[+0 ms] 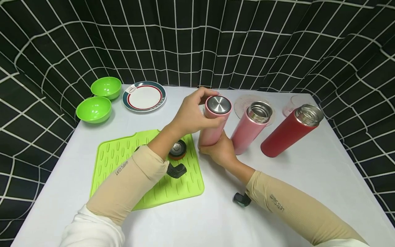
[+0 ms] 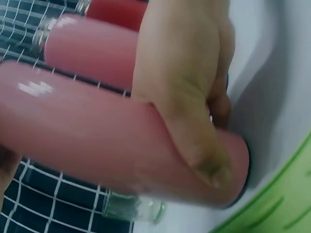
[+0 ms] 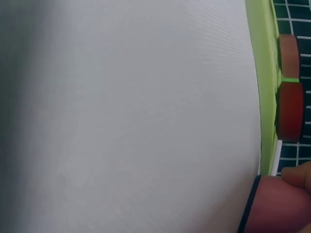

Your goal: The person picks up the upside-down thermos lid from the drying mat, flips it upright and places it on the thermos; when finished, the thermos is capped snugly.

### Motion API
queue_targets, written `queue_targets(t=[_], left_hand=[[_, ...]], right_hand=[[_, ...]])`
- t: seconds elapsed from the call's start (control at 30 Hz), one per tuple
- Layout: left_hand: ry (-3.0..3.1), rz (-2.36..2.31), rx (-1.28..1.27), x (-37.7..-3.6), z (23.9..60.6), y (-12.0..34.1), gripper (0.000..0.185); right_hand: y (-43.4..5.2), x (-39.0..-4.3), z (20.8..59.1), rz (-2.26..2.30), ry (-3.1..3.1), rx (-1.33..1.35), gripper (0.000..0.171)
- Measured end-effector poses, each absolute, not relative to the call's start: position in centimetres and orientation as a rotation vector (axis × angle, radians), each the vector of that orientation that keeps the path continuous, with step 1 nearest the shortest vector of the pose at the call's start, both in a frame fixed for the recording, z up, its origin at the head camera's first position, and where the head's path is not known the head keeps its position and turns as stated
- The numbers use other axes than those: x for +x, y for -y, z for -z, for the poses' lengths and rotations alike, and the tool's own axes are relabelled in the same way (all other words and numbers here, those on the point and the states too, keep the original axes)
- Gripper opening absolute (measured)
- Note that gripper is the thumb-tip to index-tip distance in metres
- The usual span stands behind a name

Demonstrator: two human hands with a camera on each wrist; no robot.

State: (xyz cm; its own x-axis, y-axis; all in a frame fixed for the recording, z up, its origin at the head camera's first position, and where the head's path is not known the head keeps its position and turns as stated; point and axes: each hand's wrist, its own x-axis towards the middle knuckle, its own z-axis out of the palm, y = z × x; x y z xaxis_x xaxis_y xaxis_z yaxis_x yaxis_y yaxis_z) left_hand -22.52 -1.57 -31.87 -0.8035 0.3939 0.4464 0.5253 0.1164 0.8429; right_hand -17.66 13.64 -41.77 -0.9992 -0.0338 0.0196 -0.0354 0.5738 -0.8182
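Two hands grip a pink bottle [image 1: 213, 135] that stands at the middle of the white table, near the green mat. My left hand [image 1: 192, 115] is curled round its upper end, with thumb and fingers on either side of the steel-topped lid [image 1: 219, 104]. Around the lower end my right hand [image 1: 219, 151] holds the bottle; its thumb [image 2: 204, 160] lies along the pink side in the left wrist view. A second pink bottle [image 1: 251, 128], open at its steel mouth, stands just right of it. Further right is an uncapped red bottle [image 1: 285, 133].
Lids, one of them red [image 3: 290, 111], lie on the green mat [image 1: 172, 187], partly behind the left forearm. Two green bowls [image 1: 94, 109] and a plate [image 1: 127, 102] stand at the back left. A glass plate [image 1: 239, 106] and a clear cup [image 1: 297, 100] are at the back right.
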Motion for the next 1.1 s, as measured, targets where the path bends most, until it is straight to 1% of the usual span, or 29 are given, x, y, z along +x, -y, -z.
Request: queue_targets(t=[0.03, 0.1, 0.17, 0.23, 0.3, 0.33, 0.4, 0.43, 0.5, 0.57, 0.6, 0.7, 0.73, 0.8, 0.83, 0.9, 1.0, 1.1], left_hand=[[2.233, 1.798, -0.978, -22.6, 32.0, 1.6, 0.062], [2.218, 1.819, -1.047, -22.8, 32.2, 1.8, 0.065], [2.263, 1.812, -1.023, -22.7, 32.3, 1.8, 0.073], [2.269, 1.773, -0.965, -22.4, 32.5, 1.5, 0.074], [2.239, 1.75, -0.919, -22.3, 32.8, 1.4, 0.073], [2.215, 1.751, -0.914, -22.3, 32.9, 1.4, 0.069], [2.16, 1.795, -0.965, -22.6, 33.1, 1.5, 0.06], [2.144, 1.836, -0.999, -22.7, 33.2, 1.6, 0.059], [2.137, 1.902, -1.053, -22.9, 33.3, 1.7, 0.06], [2.167, 1.905, -1.061, -22.8, 33.4, 1.7, 0.067], [2.186, 1.881, -1.041, -22.8, 33.4, 1.6, 0.071], [2.198, 1.765, -0.944, -22.4, 33.3, 1.2, 0.075], [2.191, 1.747, -0.919, -22.3, 33.2, 1.1, 0.076], [2.163, 1.781, -0.908, -22.4, 32.9, 1.1, 0.069], [2.147, 1.825, -0.926, -22.5, 32.8, 1.2, 0.064], [2.137, 1.948, -0.988, -22.8, 32.7, 1.5, 0.061], [2.17, 2.028, -1.048, -23.2, 32.6, 1.7, 0.062], [2.21, 1.934, -1.001, -23.1, 32.6, 1.5, 0.068]], right_hand=[[-13.7, -17.7, 41.8, -1.44, 2.792, 0.064, 0.073], [-13.7, -17.7, 41.9, -1.423, 2.806, 0.071, 0.071], [-13.8, -17.6, 42.0, -1.412, 2.816, 0.076, 0.069], [-13.8, -17.6, 42.1, -1.425, 2.81, 0.085, 0.069], [-13.8, -17.5, 42.2, -1.448, 2.794, 0.097, 0.068], [-13.8, -17.5, 42.2, -1.455, 2.79, 0.097, 0.066], [-13.8, -17.5, 42.3, -1.463, 2.787, 0.096, 0.063], [-13.8, -17.5, 42.3, -1.459, 2.793, 0.092, 0.061], [-13.8, -17.5, 42.3, -1.44, 2.811, 0.087, 0.059], [-13.9, -17.5, 42.3, -1.43, 2.826, 0.083, 0.059], [-14.0, -17.5, 42.3, -1.43, 2.827, 0.089, 0.059], [-14.1, -17.6, 42.1, -1.444, 2.813, 0.109, 0.059], [-14.1, -17.7, 42.1, -1.451, 2.807, 0.115, 0.059], [-14.2, -17.8, 41.9, -1.46, 2.795, 0.126, 0.057], [-14.2, -17.8, 41.9, -1.462, 2.793, 0.126, 0.057], [-14.2, -17.8, 41.9, -1.466, 2.795, 0.122, 0.057], [-14.2, -17.9, 41.9, -1.461, 2.802, 0.122, 0.057], [-14.2, -17.9, 41.9, -1.438, 2.808, 0.131, 0.055]])
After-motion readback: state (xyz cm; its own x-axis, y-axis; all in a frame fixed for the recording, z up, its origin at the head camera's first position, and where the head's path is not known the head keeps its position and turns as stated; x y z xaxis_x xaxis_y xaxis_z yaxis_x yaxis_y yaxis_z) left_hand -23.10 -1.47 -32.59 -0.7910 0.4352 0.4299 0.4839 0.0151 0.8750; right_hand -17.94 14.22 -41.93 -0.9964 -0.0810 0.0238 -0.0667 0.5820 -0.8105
